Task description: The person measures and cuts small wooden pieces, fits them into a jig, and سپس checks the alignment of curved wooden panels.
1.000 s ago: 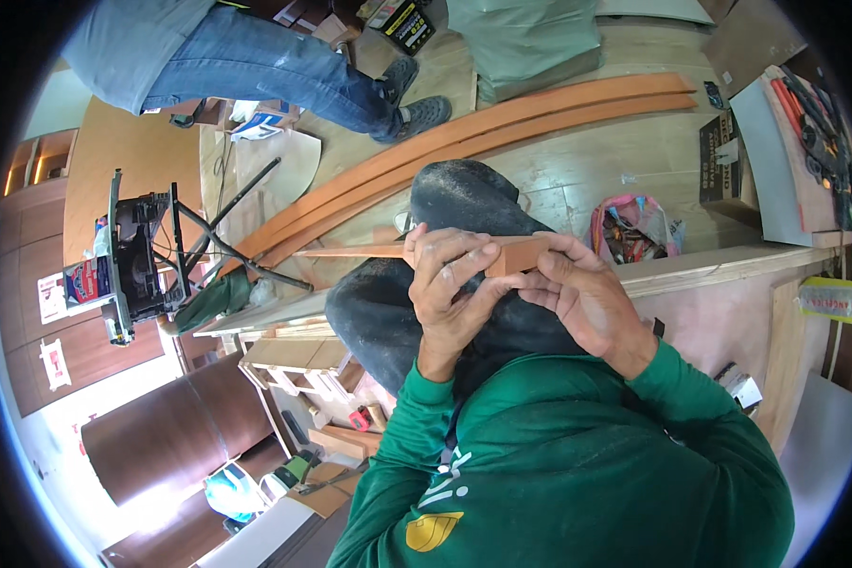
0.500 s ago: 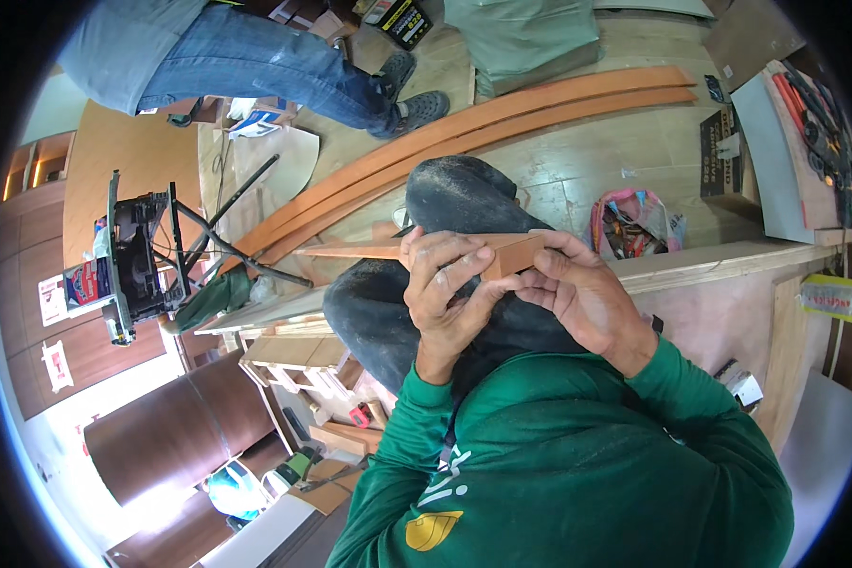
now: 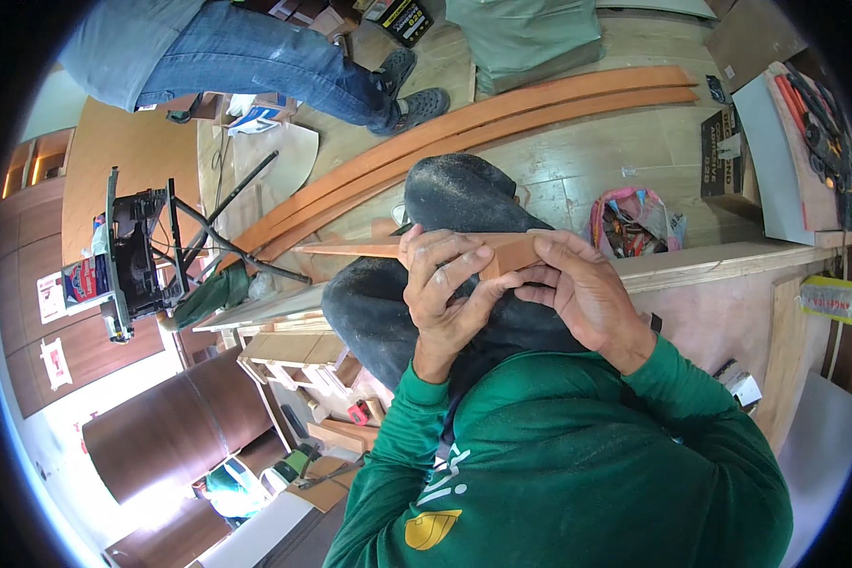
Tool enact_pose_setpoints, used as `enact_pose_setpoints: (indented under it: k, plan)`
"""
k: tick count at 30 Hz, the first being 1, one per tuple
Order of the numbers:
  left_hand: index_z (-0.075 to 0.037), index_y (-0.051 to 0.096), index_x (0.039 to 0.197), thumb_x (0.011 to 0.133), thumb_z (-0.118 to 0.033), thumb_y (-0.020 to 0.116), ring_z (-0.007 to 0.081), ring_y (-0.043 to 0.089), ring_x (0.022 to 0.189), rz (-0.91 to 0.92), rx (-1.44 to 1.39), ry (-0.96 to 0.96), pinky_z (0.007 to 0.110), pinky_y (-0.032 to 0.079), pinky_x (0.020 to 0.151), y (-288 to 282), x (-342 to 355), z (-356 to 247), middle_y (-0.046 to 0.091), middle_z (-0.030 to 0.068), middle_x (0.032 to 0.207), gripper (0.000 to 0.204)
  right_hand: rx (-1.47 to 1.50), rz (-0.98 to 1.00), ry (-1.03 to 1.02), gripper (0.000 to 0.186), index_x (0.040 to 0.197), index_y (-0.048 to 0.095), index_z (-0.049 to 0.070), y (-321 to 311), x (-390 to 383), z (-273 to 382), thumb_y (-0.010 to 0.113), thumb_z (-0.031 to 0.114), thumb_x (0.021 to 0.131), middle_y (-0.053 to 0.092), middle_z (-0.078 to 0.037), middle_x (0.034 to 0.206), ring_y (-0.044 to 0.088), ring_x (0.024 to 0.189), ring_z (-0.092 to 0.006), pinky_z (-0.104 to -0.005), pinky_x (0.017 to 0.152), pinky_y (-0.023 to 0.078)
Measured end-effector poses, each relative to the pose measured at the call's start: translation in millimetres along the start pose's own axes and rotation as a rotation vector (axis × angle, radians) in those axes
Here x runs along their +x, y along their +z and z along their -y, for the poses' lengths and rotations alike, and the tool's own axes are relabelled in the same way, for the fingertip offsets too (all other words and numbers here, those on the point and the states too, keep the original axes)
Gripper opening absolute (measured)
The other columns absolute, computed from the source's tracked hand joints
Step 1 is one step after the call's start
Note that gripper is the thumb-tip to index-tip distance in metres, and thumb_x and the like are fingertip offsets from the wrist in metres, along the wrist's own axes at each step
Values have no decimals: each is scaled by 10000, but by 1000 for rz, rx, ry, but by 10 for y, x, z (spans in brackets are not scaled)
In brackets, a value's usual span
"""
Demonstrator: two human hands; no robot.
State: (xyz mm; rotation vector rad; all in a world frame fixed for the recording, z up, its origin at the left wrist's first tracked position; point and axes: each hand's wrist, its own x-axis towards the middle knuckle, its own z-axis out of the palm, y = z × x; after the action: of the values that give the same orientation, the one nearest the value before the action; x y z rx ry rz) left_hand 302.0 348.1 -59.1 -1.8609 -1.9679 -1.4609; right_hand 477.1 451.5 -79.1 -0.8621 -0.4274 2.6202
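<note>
A reddish-brown wooden strip [image 3: 513, 254] lies across above my lap, its wide cut end toward the right and its length narrowing away to the left. My left hand [image 3: 442, 284] is closed round it, with fingertips on its upper side and the thumb below. At the cut end, my right hand [image 3: 579, 295] pinches the corner between thumb and fingers. My thumbs and fingers nearly meet under that end. Part of the strip is hidden behind my left fingers.
Two long wooden boards [image 3: 464, 118] lie across the floor ahead. A person in jeans [image 3: 256, 62] stands at far left. A black folding-leg stand [image 3: 147, 251] is on the left. To the right are a bag of tools [image 3: 636, 227] and a wooden ledge [image 3: 719, 263].
The hands and the wooden strip stay almost in place; my right fingers shift very slightly at the cut end.
</note>
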Motion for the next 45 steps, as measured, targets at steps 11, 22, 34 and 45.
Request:
enact_pose_setpoints:
  k: [11, 22, 34, 45]
  plan:
    - [-80, 717, 1096, 685, -262, 953, 270, 670, 986, -53, -59, -39, 463, 438, 1004, 9, -54, 66, 718, 71, 1039, 508, -30, 40, -36, 350, 1381, 544, 46, 98, 4, -64, 576, 234, 1088, 683, -109, 1188, 711, 1031, -208, -385, 895, 583]
    - [-75, 716, 1188, 715, -361, 927, 248, 679, 1045, 161, -12, -151, 406, 397, 990, -162, 75, 2, 737, 67, 1089, 592, -131, -1, -66, 388, 1412, 505, 28, 167, -1, -60, 555, 254, 1100, 664, -114, 1212, 694, 1052, -200, -372, 881, 580]
    - [-127, 730, 1094, 742, -324, 892, 219, 643, 953, 106, -37, -218, 406, 348, 899, -128, 108, -99, 705, 5, 995, 434, -177, 9, -82, 396, 1418, 513, 50, 150, -13, -61, 564, 277, 1098, 648, -134, 1280, 682, 1132, -240, -407, 913, 575]
    - [-141, 752, 1043, 734, -439, 902, 213, 661, 919, 43, 13, -237, 392, 377, 897, -83, 27, -140, 714, 7, 980, 455, -183, -30, -73, 377, 1394, 527, 67, 181, -20, -51, 558, 300, 1099, 619, -108, 1328, 627, 1211, -234, -438, 979, 554]
